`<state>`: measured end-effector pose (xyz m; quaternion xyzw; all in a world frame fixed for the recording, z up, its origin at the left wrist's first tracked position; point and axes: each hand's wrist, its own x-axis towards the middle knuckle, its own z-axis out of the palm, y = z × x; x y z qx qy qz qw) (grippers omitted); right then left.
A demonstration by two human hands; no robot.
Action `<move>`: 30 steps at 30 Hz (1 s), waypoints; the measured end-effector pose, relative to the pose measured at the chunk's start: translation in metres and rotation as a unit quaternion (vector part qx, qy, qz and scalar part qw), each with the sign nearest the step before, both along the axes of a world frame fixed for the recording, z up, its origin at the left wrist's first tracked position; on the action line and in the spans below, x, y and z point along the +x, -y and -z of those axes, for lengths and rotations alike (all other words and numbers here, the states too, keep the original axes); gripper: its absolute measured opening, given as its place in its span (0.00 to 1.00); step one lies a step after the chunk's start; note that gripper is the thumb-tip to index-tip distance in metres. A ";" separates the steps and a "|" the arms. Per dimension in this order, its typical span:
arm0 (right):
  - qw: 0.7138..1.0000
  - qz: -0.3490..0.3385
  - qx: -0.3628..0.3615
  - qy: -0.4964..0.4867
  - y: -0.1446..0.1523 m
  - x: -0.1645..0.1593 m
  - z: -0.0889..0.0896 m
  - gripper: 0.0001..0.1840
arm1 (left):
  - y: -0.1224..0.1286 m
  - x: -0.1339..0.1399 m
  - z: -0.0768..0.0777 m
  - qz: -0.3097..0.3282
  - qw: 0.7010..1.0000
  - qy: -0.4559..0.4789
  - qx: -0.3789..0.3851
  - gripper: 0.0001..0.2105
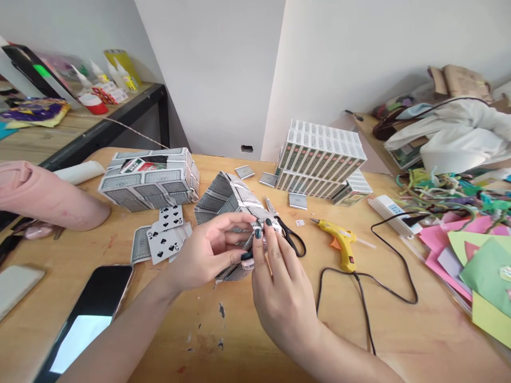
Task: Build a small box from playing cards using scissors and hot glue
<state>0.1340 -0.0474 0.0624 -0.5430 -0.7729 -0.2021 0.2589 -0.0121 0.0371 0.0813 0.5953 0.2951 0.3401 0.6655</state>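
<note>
A hollow structure built from grey-backed playing cards (225,194) stands tilted at the middle of the table. My left hand (207,247) grips its near edge, thumb below and fingers curled over it. From the right, my right hand (281,284) presses its fingertips on the same edge, close to the left fingers. What lies right under the fingertips is hidden. Black-handled scissors (295,239) lie just beyond my right hand, partly covered. Left of the structure are loose playing cards (163,246), some face up, and a box covered in cards (149,186) with card packs inside.
A yellow glue gun (339,242) lies on the right, its black cord looping toward a power strip (393,213). Stacked card packs (319,157) stand at the back. A phone (90,314), a pink roll (48,194) and coloured paper (485,271) flank the work area.
</note>
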 end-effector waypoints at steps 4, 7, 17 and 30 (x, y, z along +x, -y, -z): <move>1.000 0.024 0.004 0.002 0.002 -0.003 -0.003 0.22 | 0.002 0.000 0.001 0.020 1.000 -0.003 -0.002 0.19; 1.000 0.018 0.000 -0.006 0.002 -0.002 -0.004 0.21 | 0.002 0.000 0.000 0.022 1.000 -0.001 -0.002 0.18; 0.946 -0.078 -0.049 -0.310 -0.013 0.011 -0.016 0.20 | 0.001 0.001 -0.001 0.000 1.000 0.024 -0.016 0.19; 0.978 -0.034 0.005 -0.204 -0.016 0.009 -0.007 0.21 | 0.005 0.007 -0.001 0.007 1.000 0.009 -0.008 0.18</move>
